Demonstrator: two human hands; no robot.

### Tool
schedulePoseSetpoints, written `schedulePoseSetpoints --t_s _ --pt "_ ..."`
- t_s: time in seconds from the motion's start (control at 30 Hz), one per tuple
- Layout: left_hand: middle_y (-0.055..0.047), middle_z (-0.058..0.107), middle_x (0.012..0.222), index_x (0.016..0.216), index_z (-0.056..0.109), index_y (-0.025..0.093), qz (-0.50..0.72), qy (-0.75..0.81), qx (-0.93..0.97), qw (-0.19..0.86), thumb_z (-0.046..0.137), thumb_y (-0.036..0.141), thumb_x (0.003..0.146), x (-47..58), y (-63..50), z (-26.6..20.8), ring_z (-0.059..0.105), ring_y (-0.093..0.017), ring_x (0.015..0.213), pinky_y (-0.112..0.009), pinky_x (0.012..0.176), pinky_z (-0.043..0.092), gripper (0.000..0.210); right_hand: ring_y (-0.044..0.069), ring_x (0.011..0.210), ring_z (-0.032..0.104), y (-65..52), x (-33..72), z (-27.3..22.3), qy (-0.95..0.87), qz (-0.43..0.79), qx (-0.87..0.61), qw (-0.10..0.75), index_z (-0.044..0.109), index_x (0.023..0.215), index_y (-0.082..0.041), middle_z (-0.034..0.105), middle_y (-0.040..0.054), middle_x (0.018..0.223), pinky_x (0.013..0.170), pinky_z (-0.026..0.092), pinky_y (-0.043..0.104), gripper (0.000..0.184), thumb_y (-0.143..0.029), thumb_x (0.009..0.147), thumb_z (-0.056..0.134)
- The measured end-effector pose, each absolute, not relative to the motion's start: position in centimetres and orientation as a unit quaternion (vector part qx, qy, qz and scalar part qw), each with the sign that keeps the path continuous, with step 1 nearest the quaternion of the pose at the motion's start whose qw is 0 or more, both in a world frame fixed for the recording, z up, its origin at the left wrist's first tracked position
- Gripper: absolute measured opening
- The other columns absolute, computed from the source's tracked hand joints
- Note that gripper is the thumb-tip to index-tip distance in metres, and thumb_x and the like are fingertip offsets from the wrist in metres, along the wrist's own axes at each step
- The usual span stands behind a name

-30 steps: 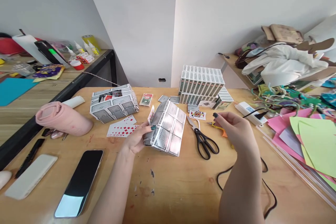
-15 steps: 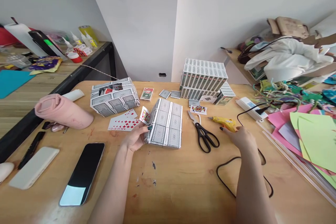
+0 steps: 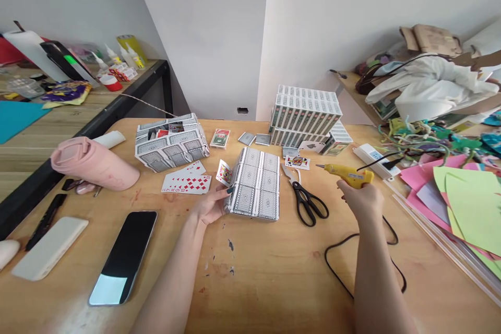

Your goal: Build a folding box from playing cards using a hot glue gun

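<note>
Box covered in grey-and-white patterned card backs [image 3: 256, 182] sits mid-table, toward the near side; the person's left hand [image 3: 211, 206] pinches its near left corner, thumb along the side and most of the fingers hidden; whether the base is lifted or rests flat cannot be told. A red-and-yellow court card [image 3: 223, 172] juts from the box's left side, just beyond that thumb; a careless shift of the grip could bend it or knock it loose.

The right hand [image 3: 362, 201] is wrapped around the handle of a yellow plastic glue gun [image 3: 348, 172], nozzle pointing left; whether a finger presses the trigger cannot be seen. The tip is near a jack card [image 3: 297, 162] lying flat; if the gun is hot, a drip could mark that card or the wood. Black-handled scissors [image 3: 309, 203] lie between box and gun; a low sweep leftward could strike them. A loop of black cord [image 3: 326, 257] lies on the near right tabletop, beside the right forearm; should it belong to the gun, it could snag there and jerk the nozzle, perhaps toward the left fingers.
</note>
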State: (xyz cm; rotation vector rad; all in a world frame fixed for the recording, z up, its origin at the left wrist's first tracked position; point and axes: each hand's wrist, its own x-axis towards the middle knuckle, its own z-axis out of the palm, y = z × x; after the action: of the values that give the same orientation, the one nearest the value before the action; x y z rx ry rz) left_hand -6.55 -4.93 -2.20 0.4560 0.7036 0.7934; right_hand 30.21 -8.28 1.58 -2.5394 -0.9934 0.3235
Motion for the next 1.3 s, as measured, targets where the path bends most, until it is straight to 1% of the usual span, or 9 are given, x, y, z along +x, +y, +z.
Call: schedulePoseSetpoints --t_s 0.1,0.13,0.27,0.43,0.53,0.73,0.9,1.1,1.3 --pt "-0.006 0.073 0.081 0.105 0.061 0.015 0.376 0.325 0.211 0.842 0.077 0.014 0.066 -6.7 -4.8 -2.5 0.069 -0.018 0.065 -0.026 0.059 0.055 0.042 0.029 0.073 0.066 -8.6 26.5 4.6 -0.375 0.153 -0.859 0.313 0.067 0.076 -0.015 0.069 0.0121 0.071 0.061 0.048 0.035 0.038 -0.051 0.062 0.064" --pt "-0.005 0.073 0.080 0.105 0.061 0.015 0.376 0.323 0.210 0.843 0.077 0.014 0.066 -6.8 -4.8 -2.6 0.069 -0.018 0.066 -0.027 0.060 0.055 0.043 0.029 0.076 0.066 -8.7 25.0 5.5 -0.405 0.169 -0.837 0.328 0.067 0.076 -0.016 0.070 0.0115 0.075 0.062 0.048 0.033 0.038 -0.051 0.060 0.066" --pt "-0.005 0.073 0.082 0.107 0.061 0.016 0.377 0.315 0.205 0.846 0.078 0.013 0.065 -6.8 -4.7 -3.0 0.070 -0.019 0.070 -0.026 0.062 0.055 0.046 0.024 0.070 0.064 -8.5 19.1 7.4 -0.544 0.193 -0.765 0.284 0.062 0.078 -0.020 0.068 0.0076 0.074 0.058 0.044 0.030 0.026 -0.041 0.064 0.062" --pt "-0.007 0.074 0.092 0.112 0.059 0.017 0.385 0.308 0.200 0.847 0.078 0.013 0.065 -6.7 -4.8 -3.2 0.070 -0.019 0.077 -0.026 0.066 0.055 0.051 0.022 0.072 0.061 -7.6 14.9 7.4 -0.657 0.148 -0.716 0.184 0.052 0.082 -0.020 0.066 0.0069 0.083 0.058 0.039 0.029 0.018 -0.030 0.068 0.054" --pt "-0.009 0.073 0.096 0.112 0.059 0.015 0.385 0.304 0.199 0.848 0.080 0.013 0.063 -6.7 -4.8 -3.3 0.070 -0.021 0.081 -0.027 0.066 0.055 0.053 0.024 0.077 0.061 -7.1 14.1 7.1 -0.674 0.111 -0.717 0.143 0.051 0.088 -0.019 0.065 0.0086 0.090 0.058 0.036 0.030 0.020 -0.031 0.071 0.051" --pt "-0.009 0.073 0.098 0.113 0.060 0.015 0.381 0.291 0.200 0.854 0.079 0.014 0.064 -6.6 -4.7 -3.4 0.070 -0.021 0.082 -0.027 0.067 0.055 0.053 0.025 0.086 0.062 -6.7 13.8 6.6 -0.687 0.093 -0.713 0.107 0.050 0.100 -0.017 0.063 0.0114 0.106 0.060 0.037 0.031 0.027 -0.031 0.077 0.048" --pt "-0.008 0.074 0.095 0.115 0.059 0.015 0.380 0.284 0.198 0.858 0.079 0.013 0.065 -6.7 -4.7 -3.5 0.070 -0.019 0.079 -0.025 0.065 0.055 0.053 0.023 0.084 0.062 -6.7 13.7 6.6 -0.696 0.090 -0.710 0.064 0.050 0.100 -0.016 0.061 0.0127 0.107 0.060 0.038 0.030 0.024 -0.029 0.080 0.049" --pt "-0.005 0.074 0.088 0.117 0.058 0.016 0.380 0.272 0.196 0.862 0.080 0.013 0.064 -6.7 -4.6 -3.7 0.070 -0.017 0.072 -0.026 0.064 0.056 0.057 0.022 0.086 0.061 -6.6 13.7 6.9 -0.690 0.092 -0.716 0.047 0.051 0.101 -0.015 0.059 0.0117 0.110 0.061 0.038 0.028 0.021 -0.023 0.082 0.050" --pt "-0.009 0.073 0.100 0.116 0.059 0.014 0.378 0.261 0.200 0.866 0.078 0.013 0.067 -6.7 -4.6 -3.8 0.070 -0.018 0.079 -0.026 0.067 0.055 0.052 0.022 0.084 0.062 -6.5 13.8 6.9 -0.696 0.096 -0.711 0.032 0.051 0.101 -0.013 0.060 0.0110 0.107 0.061 0.039 0.029 0.020 -0.020 0.082 0.048"
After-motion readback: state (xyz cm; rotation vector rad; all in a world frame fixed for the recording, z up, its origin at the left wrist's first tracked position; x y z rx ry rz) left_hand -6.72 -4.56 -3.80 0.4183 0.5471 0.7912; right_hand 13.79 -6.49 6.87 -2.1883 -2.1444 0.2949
